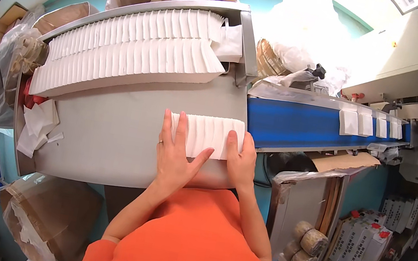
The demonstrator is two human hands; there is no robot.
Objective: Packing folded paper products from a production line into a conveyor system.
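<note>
A short row of folded white napkins (203, 132) stands on the grey metal table (107, 135), near its right end. My left hand (177, 150) presses the row's left end, its fingers pointing away from me and the thumb along the near side. At the other end my right hand (241, 156) grips the row, thumb on the top edges. Between both hands the napkins are squeezed into one block. Farther back on the table lie two long rows of similar napkins (127, 54), leaning against one another, with a flat white piece (230, 42) at their right end.
A blue conveyor belt (294, 124) adjoins the table on the right, with several white napkin stacks (356, 124) on it. Crumpled white paper (39, 123) lies at the table's left corner. Cardboard boxes (58, 210) stand below left, and tape rolls (312, 242) sit below right.
</note>
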